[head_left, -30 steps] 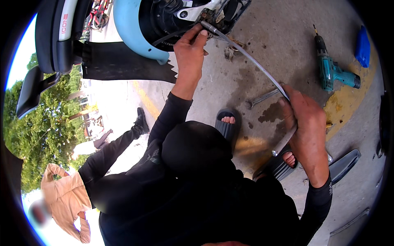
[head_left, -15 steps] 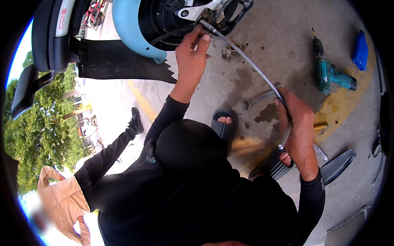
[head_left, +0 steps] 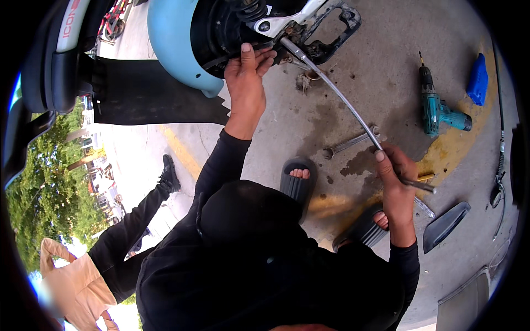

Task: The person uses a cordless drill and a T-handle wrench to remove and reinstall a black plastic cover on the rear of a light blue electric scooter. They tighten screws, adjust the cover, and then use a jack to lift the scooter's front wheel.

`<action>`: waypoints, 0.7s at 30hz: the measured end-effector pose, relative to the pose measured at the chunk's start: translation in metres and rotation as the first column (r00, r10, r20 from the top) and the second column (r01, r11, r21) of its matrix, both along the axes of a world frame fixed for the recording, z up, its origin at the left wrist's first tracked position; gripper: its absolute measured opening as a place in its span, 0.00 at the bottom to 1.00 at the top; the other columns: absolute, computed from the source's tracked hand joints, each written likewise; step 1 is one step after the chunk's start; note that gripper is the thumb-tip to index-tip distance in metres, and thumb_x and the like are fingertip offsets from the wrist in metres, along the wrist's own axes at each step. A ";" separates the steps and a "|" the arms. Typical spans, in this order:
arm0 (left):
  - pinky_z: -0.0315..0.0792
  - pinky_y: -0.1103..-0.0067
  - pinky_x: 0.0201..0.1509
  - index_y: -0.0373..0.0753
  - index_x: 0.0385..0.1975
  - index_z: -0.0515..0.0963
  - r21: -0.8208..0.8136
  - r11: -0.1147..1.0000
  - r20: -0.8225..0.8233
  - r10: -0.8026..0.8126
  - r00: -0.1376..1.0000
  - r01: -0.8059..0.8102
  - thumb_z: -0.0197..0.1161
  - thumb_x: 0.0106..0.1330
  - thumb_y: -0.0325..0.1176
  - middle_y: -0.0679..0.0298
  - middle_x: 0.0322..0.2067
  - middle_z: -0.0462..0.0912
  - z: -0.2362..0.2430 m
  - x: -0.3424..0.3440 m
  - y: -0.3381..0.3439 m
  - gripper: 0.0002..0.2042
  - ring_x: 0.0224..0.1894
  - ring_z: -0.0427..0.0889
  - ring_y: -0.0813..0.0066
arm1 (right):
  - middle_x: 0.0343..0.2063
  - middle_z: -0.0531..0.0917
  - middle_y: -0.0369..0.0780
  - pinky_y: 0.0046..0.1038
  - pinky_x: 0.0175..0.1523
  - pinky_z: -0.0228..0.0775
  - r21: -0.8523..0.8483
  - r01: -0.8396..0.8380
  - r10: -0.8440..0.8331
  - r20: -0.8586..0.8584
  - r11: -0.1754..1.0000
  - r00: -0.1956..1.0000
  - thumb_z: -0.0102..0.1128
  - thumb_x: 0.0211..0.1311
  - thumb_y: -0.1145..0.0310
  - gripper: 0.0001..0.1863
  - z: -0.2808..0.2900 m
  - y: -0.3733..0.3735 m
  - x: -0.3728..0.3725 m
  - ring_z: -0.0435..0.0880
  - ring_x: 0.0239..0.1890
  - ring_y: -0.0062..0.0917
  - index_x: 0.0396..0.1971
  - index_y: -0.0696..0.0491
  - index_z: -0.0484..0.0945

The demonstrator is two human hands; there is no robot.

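- Plainly, I count two hands at work, both by the underside of a vehicle with one light-blue fender (head_left: 170,44).
- One long metal bar (head_left: 348,103) slants over the concrete floor (head_left: 386,60), its upper end meeting the joint beside the white arm (head_left: 290,21).
- The right hand (head_left: 398,179) is closed around that bar near its lower end, thumb laid along it; I take this far hold to be for leverage.
- The left hand (head_left: 247,83) is raised at the dark parts beneath the white arm, thumb and fingers partly spread, perhaps to steady something; I cannot tell whether it grips anything.
- On the floor I count one teal drill (head_left: 432,107), one blue case (head_left: 478,83), one wrench (head_left: 350,145), one yellow slim tool (head_left: 426,177), and one metal tool (head_left: 424,207) partly hidden by the right hand. They lie near the right arm, probably for easy reach.
- Near them rests one dark tapered piece (head_left: 446,226); I cannot tell its use.
- Two sandalled feet show, set apart, presumably for balance.
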State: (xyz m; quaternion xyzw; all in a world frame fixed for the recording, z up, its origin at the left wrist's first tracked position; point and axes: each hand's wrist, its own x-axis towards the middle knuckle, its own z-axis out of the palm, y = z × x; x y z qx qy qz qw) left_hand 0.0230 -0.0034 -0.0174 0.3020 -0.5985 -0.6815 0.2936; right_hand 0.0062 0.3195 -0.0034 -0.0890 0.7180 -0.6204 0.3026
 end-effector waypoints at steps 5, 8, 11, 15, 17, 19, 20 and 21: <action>0.79 0.77 0.45 0.29 0.42 0.72 -0.067 0.997 0.057 -0.044 0.997 0.048 0.51 0.75 0.46 0.51 0.40 0.83 0.004 0.009 -0.004 0.20 0.41 0.85 0.65 | 0.22 0.77 0.32 0.18 0.28 0.61 0.075 0.007 0.009 -0.216 0.997 0.976 0.62 0.66 0.68 0.10 0.001 -0.002 0.007 0.70 0.22 0.16 0.40 0.59 0.80; 0.78 0.77 0.46 0.28 0.45 0.73 -0.026 0.990 0.163 -0.134 0.977 0.141 0.47 0.76 0.51 0.52 0.41 0.83 0.015 0.011 0.000 0.25 0.41 0.85 0.66 | 0.20 0.75 0.31 0.19 0.25 0.60 0.019 0.122 -0.123 0.146 0.992 0.982 0.60 0.67 0.68 0.10 0.001 0.001 -0.002 0.67 0.18 0.16 0.41 0.60 0.78; 0.78 0.73 0.48 0.30 0.52 0.73 0.112 0.846 0.483 -0.505 0.715 0.521 0.43 0.76 0.54 0.51 0.45 0.83 0.031 0.024 0.004 0.28 0.46 0.85 0.62 | 0.16 0.67 0.29 0.20 0.25 0.59 -0.236 0.310 -0.149 0.523 0.921 0.839 0.61 0.67 0.66 0.12 -0.001 -0.002 0.002 0.63 0.18 0.14 0.41 0.60 0.76; 0.78 0.73 0.49 0.35 0.52 0.72 0.473 0.552 0.000 -0.779 0.627 0.687 0.43 0.75 0.57 0.54 0.45 0.83 0.014 0.015 0.087 0.28 0.49 0.83 0.64 | 0.15 0.59 0.27 0.21 0.24 0.58 -0.293 0.396 -0.029 0.772 0.870 0.635 0.58 0.68 0.60 0.15 0.009 -0.006 0.004 0.59 0.16 0.13 0.41 0.58 0.75; 0.78 0.74 0.50 0.37 0.46 0.72 0.537 0.509 -0.114 -0.747 0.655 0.673 0.42 0.75 0.57 0.54 0.44 0.83 0.005 0.008 0.109 0.26 0.48 0.84 0.65 | 0.14 0.58 0.27 0.21 0.24 0.58 -0.286 0.435 -0.025 0.813 0.854 0.582 0.57 0.69 0.57 0.17 0.006 -0.008 0.006 0.59 0.16 0.13 0.40 0.58 0.75; 0.78 0.75 0.49 0.39 0.41 0.71 0.564 0.531 -0.130 -0.700 0.703 0.633 0.42 0.75 0.56 0.54 0.42 0.84 0.003 0.006 0.117 0.24 0.48 0.84 0.66 | 0.23 0.70 0.32 0.21 0.27 0.64 -0.312 0.408 -0.017 0.777 0.858 0.630 0.54 0.70 0.53 0.24 0.001 -0.004 0.004 0.68 0.21 0.16 0.51 0.60 0.72; 0.78 0.76 0.49 0.39 0.38 0.70 0.564 0.576 -0.088 -0.670 0.737 0.592 0.42 0.75 0.56 0.53 0.41 0.84 0.005 0.007 0.118 0.23 0.47 0.84 0.66 | 0.26 0.73 0.34 0.22 0.29 0.66 -0.282 0.411 -0.068 0.750 0.867 0.658 0.53 0.71 0.52 0.27 0.006 -0.011 0.005 0.71 0.24 0.17 0.55 0.61 0.70; 0.78 0.76 0.49 0.40 0.36 0.69 0.561 0.619 -0.047 -0.638 0.768 0.549 0.42 0.76 0.56 0.53 0.40 0.84 0.007 0.008 0.118 0.22 0.47 0.84 0.66 | 0.30 0.76 0.37 0.22 0.30 0.67 -0.252 0.417 -0.118 0.721 0.873 0.683 0.53 0.71 0.52 0.29 0.009 -0.015 0.006 0.73 0.26 0.18 0.59 0.62 0.68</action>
